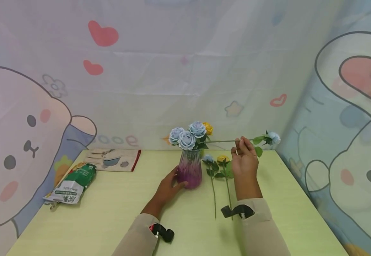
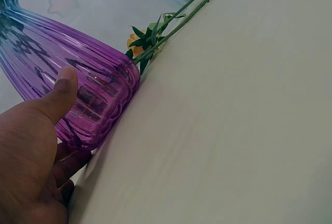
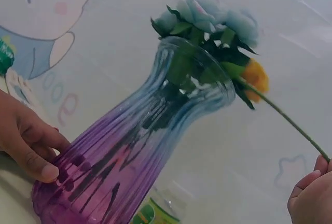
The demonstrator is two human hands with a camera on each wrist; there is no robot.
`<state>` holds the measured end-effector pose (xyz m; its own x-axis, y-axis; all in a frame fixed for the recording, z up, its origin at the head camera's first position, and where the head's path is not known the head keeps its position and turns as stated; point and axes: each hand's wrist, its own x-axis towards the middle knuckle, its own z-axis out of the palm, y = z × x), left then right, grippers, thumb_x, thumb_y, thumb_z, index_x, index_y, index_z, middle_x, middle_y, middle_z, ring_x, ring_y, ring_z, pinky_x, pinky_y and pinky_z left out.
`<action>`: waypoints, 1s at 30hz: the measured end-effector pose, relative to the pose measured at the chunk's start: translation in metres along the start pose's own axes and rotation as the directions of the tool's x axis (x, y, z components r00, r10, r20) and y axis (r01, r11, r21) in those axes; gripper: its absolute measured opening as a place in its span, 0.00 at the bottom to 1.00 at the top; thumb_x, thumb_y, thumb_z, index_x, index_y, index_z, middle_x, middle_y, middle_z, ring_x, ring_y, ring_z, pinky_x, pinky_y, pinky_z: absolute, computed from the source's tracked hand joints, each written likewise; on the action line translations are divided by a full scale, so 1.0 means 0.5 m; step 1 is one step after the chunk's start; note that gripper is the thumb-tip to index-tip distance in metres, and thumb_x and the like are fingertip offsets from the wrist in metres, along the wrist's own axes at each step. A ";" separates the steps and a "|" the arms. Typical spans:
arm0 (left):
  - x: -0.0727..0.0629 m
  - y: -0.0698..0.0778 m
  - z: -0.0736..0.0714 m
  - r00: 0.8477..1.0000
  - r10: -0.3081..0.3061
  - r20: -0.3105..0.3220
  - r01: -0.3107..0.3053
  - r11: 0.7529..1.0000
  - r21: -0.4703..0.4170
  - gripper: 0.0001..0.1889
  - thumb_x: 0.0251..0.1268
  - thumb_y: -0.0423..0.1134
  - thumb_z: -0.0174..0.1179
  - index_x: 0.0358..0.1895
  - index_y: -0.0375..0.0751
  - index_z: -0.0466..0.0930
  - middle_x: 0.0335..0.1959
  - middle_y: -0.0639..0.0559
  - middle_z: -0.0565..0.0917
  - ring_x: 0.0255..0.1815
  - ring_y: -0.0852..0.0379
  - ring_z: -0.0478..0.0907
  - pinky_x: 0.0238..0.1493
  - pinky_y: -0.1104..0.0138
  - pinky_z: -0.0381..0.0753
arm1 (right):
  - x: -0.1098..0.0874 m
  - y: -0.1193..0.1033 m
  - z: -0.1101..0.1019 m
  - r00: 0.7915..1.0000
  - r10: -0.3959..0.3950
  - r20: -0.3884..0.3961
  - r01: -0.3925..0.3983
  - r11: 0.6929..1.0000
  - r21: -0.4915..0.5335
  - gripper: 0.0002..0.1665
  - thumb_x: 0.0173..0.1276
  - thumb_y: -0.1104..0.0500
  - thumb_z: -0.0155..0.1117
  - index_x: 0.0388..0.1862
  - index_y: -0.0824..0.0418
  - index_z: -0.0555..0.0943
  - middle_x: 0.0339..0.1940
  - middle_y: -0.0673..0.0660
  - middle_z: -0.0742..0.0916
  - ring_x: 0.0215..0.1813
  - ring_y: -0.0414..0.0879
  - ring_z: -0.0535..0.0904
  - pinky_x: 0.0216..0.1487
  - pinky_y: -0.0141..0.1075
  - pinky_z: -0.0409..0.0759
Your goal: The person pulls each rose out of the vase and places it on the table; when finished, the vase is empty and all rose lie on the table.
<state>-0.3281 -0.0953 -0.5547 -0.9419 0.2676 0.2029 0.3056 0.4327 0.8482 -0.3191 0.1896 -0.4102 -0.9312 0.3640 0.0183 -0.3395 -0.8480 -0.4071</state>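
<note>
A ribbed glass vase (image 1: 190, 172), purple below and bluish at the flared rim, stands on the table. My left hand (image 1: 167, 188) grips its lower part, thumb on the near side (image 2: 65, 86). Several light blue roses (image 1: 187, 139) and a yellow rose (image 1: 208, 128) stand in it. My right hand (image 1: 245, 161) pinches the stem of another blue rose (image 1: 273, 138) held level, its bloom pointing right. The stem's (image 3: 290, 120) far end overlaps the flowers at the vase rim in the right wrist view.
Right of the vase, a blue rose (image 1: 208, 159) and a yellow rose (image 1: 223, 159) lie on the table (image 1: 115, 220). A green and white packet (image 1: 73, 185) and pale gloves (image 1: 118, 160) lie at left. Behind the vase is a bottle with a green label (image 3: 158, 211).
</note>
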 end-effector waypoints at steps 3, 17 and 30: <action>0.000 0.000 0.000 1.000 -0.004 -0.002 0.004 1.000 -0.010 0.46 0.77 0.53 0.70 0.89 0.43 0.57 0.83 0.36 0.72 0.83 0.34 0.71 0.86 0.41 0.66 | 0.009 -0.008 -0.025 0.999 0.044 -0.012 -0.043 0.997 0.063 0.09 0.82 0.68 0.60 0.56 0.61 0.80 0.56 0.53 0.83 0.53 0.46 0.81 0.48 0.34 0.74; 0.001 0.004 0.000 1.000 -0.009 0.001 0.009 1.000 -0.013 0.46 0.77 0.51 0.70 0.89 0.43 0.57 0.83 0.36 0.72 0.84 0.34 0.70 0.87 0.41 0.65 | 0.021 -0.057 -0.135 0.965 0.251 0.075 -0.106 0.639 -0.762 0.10 0.82 0.64 0.66 0.54 0.54 0.90 0.48 0.41 0.92 0.50 0.38 0.89 0.53 0.32 0.86; 0.000 -0.002 0.000 1.000 -0.002 -0.002 0.002 1.000 -0.019 0.46 0.77 0.51 0.70 0.89 0.43 0.57 0.83 0.36 0.72 0.84 0.34 0.70 0.87 0.41 0.65 | 0.035 -0.111 -0.224 0.940 0.325 0.106 0.107 0.016 -0.994 0.17 0.80 0.60 0.69 0.60 0.70 0.88 0.51 0.58 0.95 0.45 0.40 0.89 0.49 0.40 0.87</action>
<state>-0.3286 -0.0956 -0.5555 -0.9429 0.2652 0.2017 0.3007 0.4165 0.8580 -0.3017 0.2865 -0.4895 -0.9995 0.0257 -0.0178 0.0267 0.4080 -0.9126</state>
